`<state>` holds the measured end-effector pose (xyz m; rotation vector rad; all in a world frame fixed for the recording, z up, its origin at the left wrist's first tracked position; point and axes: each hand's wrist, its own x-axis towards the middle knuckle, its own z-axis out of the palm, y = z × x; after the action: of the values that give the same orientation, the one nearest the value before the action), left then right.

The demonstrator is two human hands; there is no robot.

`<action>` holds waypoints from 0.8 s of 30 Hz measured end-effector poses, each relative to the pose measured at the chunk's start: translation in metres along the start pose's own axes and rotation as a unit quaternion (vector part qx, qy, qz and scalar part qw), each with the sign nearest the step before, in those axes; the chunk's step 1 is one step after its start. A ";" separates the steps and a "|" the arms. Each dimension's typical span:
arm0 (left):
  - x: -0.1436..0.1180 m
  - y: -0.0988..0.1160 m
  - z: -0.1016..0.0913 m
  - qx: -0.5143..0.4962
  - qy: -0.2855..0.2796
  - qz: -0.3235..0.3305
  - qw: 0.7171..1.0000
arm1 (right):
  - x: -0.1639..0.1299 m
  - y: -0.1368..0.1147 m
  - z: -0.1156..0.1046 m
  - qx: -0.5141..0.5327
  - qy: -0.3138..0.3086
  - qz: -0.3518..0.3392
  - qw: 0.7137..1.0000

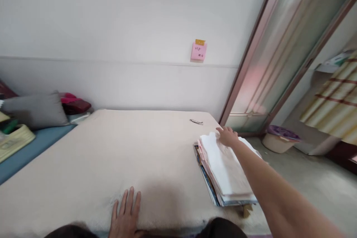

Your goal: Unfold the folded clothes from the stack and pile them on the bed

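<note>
My left hand [126, 214] lies flat on the cream-coloured covering [125, 152] of a bed-like surface, near its front edge, fingers spread and holding nothing. At the right, my right hand [228, 136] reaches over a stack of folded sheets [223, 167], either cloth or paper; I cannot tell which. Its fingers are stretched out and touch the far end of the white top layer. White, pink, brown and blue layers show along the stack's left side. A small dark-rimmed thing like a pair of glasses [196, 122] lies beyond the stack.
A grey pillow [36, 109], dark red bag [75, 105] and pale yellow basket [16, 141] are at the left. A pink note [198, 51] is taped to the wall. On the right are a sliding door [258, 48], a lined bin [279, 139] and a checked curtain [334, 100].
</note>
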<state>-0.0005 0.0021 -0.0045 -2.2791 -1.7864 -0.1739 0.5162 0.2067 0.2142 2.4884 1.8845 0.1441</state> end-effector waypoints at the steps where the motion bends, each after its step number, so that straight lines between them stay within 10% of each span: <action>1: 0.000 0.000 0.001 0.000 -0.004 -0.004 1.000 | 0.006 0.001 -0.001 -0.010 -0.009 -0.012 1.000; 14: 0.000 0.004 -0.012 0.008 0.001 -0.001 1.000 | -0.028 0.006 -0.020 -0.073 0.029 -0.060 0.995; 24: -0.001 0.010 -0.006 -0.013 0.001 -0.019 1.000 | -0.103 0.030 -0.016 -0.075 -0.098 -0.045 0.991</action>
<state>0.0091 -0.0025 -0.0004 -2.2635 -1.8384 -0.2076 0.5157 0.0987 0.2260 2.2273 1.8299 0.0372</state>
